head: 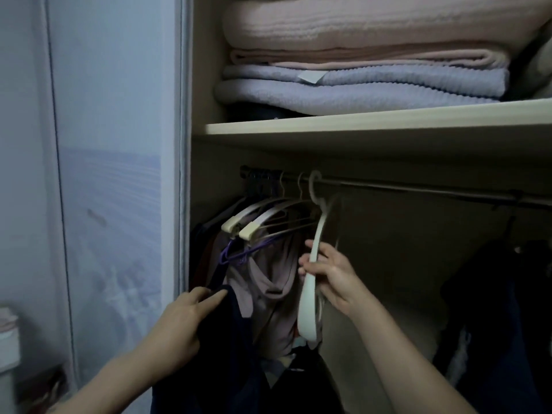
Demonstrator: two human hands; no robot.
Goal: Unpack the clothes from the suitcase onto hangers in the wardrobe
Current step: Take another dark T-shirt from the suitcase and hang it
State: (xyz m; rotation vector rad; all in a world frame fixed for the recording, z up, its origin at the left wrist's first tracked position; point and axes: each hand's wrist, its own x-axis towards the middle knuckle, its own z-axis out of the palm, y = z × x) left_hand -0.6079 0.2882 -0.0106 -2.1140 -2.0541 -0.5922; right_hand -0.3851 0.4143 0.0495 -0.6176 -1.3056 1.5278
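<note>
Hands split the work: right hand [325, 276] grips white hanger [310, 282] on rail [418, 186], left hand [182, 318] pinches dark garment [227, 339].

White hanger [310, 300], navy garment [227, 339]

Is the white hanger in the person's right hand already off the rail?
No: the white hanger, gripped by the right hand, has its hook looped over the rail.

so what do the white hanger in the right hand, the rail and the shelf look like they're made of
White hanger: probably plastic, going by its smooth, matte, moulded one-piece curve and hook.
Rail: seems metal, a thin dark rod with a faint sheen along its length.
Shelf: likely laminated board, judging by its flat, pale cream, even front edge, though the core is not visible.
</note>
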